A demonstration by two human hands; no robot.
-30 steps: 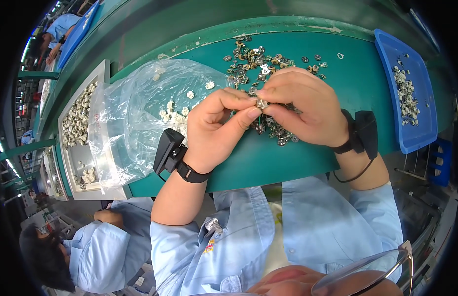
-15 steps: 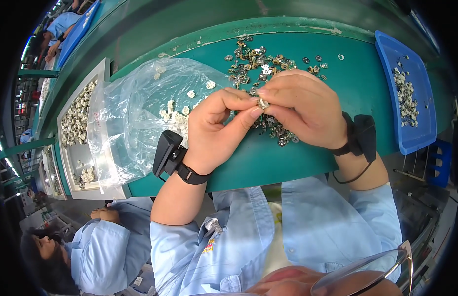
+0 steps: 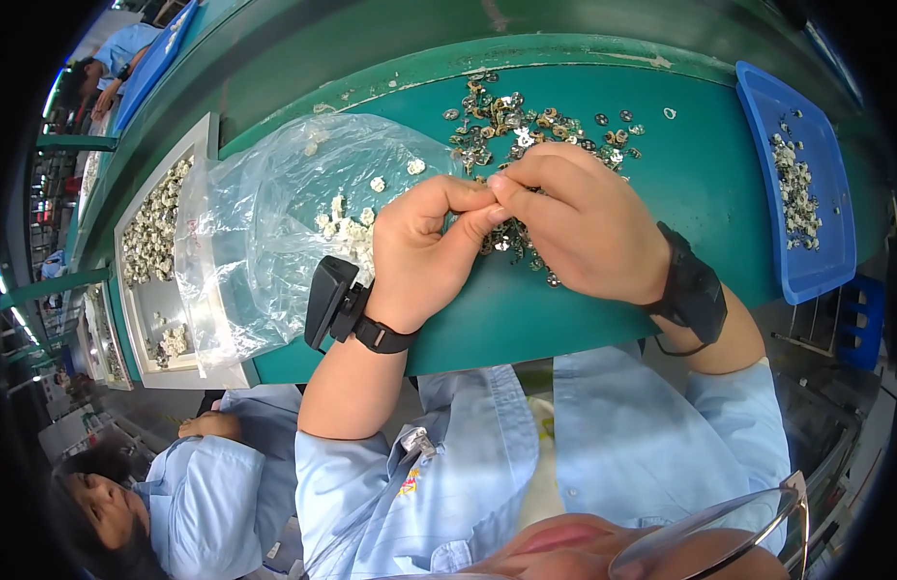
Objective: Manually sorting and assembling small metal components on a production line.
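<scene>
My left hand (image 3: 424, 251) and my right hand (image 3: 593, 222) meet at their fingertips above the green table. Both are closed in a pinch, thumbs against index fingers; whatever small part sits between them is hidden by the fingers. Beneath and beyond the fingers spreads a loose pile of small metal parts (image 3: 487, 126), silver and brass-coloured. To the left of my left hand lies a clear plastic bag (image 3: 264, 184) with several small cream-white parts (image 3: 344, 228) on and around it. Each wrist wears a black strap with a black device.
A white-rimmed tray (image 3: 168, 290) with many cream parts stands at the left, partly under the bag. On the right is a blue tray (image 3: 811, 275) holding small white and metal parts. A co-worker in a blue shirt (image 3: 211, 493) sits at the lower left. A raised green ledge (image 3: 371, 87) edges the table's far side.
My right hand has turned and closed further over the fingertips, covering the small cream-and-metal part that showed between them. My left hand has barely moved.
</scene>
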